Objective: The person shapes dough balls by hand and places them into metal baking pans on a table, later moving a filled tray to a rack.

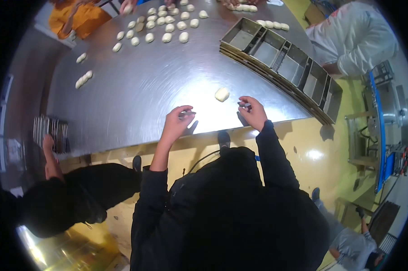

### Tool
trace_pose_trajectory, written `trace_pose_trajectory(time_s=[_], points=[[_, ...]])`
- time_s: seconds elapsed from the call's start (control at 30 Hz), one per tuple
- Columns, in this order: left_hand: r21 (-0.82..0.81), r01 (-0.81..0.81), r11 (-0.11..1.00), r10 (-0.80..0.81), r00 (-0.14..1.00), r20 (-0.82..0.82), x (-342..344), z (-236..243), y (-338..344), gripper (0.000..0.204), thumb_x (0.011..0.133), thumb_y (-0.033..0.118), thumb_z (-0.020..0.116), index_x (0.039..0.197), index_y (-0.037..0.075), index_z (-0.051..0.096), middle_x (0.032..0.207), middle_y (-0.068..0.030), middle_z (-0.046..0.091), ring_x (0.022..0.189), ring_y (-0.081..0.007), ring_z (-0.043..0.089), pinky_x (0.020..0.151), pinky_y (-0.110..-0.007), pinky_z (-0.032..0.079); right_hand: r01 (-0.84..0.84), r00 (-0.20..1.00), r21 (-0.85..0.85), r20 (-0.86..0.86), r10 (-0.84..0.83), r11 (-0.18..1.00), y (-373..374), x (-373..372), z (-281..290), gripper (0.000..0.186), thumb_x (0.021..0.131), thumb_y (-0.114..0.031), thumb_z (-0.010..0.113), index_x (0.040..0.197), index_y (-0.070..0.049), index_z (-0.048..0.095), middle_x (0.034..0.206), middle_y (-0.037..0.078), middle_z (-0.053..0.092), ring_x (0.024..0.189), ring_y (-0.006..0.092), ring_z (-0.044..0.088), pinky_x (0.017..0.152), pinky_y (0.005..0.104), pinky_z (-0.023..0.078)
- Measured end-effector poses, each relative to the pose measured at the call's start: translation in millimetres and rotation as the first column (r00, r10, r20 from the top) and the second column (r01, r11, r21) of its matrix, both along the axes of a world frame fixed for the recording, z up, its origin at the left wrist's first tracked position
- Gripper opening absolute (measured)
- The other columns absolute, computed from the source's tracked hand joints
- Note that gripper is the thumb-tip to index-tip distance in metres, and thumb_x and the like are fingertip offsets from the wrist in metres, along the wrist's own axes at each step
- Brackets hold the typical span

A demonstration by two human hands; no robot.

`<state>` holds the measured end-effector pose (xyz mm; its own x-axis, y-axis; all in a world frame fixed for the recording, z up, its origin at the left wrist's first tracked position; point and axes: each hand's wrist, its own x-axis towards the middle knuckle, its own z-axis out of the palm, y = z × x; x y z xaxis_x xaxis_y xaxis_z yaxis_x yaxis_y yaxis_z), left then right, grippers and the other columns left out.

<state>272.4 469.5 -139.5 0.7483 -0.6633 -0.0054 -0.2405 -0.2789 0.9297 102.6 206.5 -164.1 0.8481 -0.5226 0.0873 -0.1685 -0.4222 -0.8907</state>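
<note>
A single pale dough piece (222, 94) lies on the steel table in front of me, between my two hands and a little beyond them. My left hand (180, 119) hovers near the table's front edge, left of the dough, with thumb and fingers curved and apart. Close to the dough's right side, my right hand (254, 113) is also half curled, its fingers apart. Neither hand touches the dough. Dark grey patches show between the fingers of both hands; they look like shaded fingers, and I make out nothing held.
Stacked metal loaf pans (278, 58) run along the table's right side. Several dough balls (168, 28) sit at the far side, with a joined dough row (84, 79) at left. A co-worker's hand (48, 142) touches upright metal plates (50, 131). Other people stand around the table (136, 95).
</note>
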Motion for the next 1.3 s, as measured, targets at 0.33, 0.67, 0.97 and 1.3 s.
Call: trace_pose_trajectory(time_s=[0.33, 0.67, 0.97, 1.3], points=[[0.195, -0.005, 0.981, 0.150, 0.657, -0.739, 1, -13, -99, 0.032, 0.094, 0.019, 0.061, 0.119, -0.002, 0.061, 0.103, -0.0114, 0.068, 0.081, -0.0176, 0.070, 0.071, -0.026, 0.055, -0.231, 0.909, 0.407, -0.234, 0.345, 0.884, -50, 61, -4, 0.034, 0.084, -0.011, 0.059, 0.117, -0.004, 0.061, 0.072, 0.007, 0.064, 0.065, 0.0140, 0.061, 0.064, 0.0291, 0.048], [0.274, -0.154, 0.949, 0.314, 0.458, -0.831, -6, -7, -112, 0.030, 0.095, 0.017, 0.060, 0.120, 0.000, 0.059, 0.104, -0.0114, 0.068, 0.081, -0.0200, 0.071, 0.066, -0.025, 0.057, -0.275, 0.890, 0.753, -0.036, 0.454, 0.598, -70, 76, -17, 0.032, 0.083, -0.006, 0.057, 0.115, 0.000, 0.060, 0.069, 0.004, 0.062, 0.063, 0.0077, 0.058, 0.058, 0.0228, 0.043], [0.278, -0.142, 0.950, 0.311, 0.355, -0.881, 2, -3, -122, 0.035, 0.094, 0.022, 0.060, 0.123, 0.001, 0.057, 0.092, -0.0061, 0.066, 0.069, -0.0167, 0.069, 0.060, -0.023, 0.056, -0.325, 0.773, 0.777, -0.110, 0.625, 0.539, -76, 96, -17, 0.026, 0.090, -0.016, 0.058, 0.112, -0.004, 0.064, 0.061, 0.000, 0.057, 0.047, 0.0061, 0.048, 0.044, 0.0220, 0.036], [0.313, -0.043, 0.949, 0.288, 0.528, -0.799, 7, 1, -116, 0.038, 0.088, 0.023, 0.069, 0.117, -0.001, 0.060, 0.088, -0.0059, 0.066, 0.063, -0.0162, 0.067, 0.055, -0.024, 0.053, -0.232, 0.951, 0.290, -0.133, 0.280, 0.928, -53, 88, -8, 0.032, 0.084, -0.024, 0.068, 0.107, -0.001, 0.065, 0.078, 0.009, 0.065, 0.072, 0.0190, 0.063, 0.066, 0.0286, 0.050]])
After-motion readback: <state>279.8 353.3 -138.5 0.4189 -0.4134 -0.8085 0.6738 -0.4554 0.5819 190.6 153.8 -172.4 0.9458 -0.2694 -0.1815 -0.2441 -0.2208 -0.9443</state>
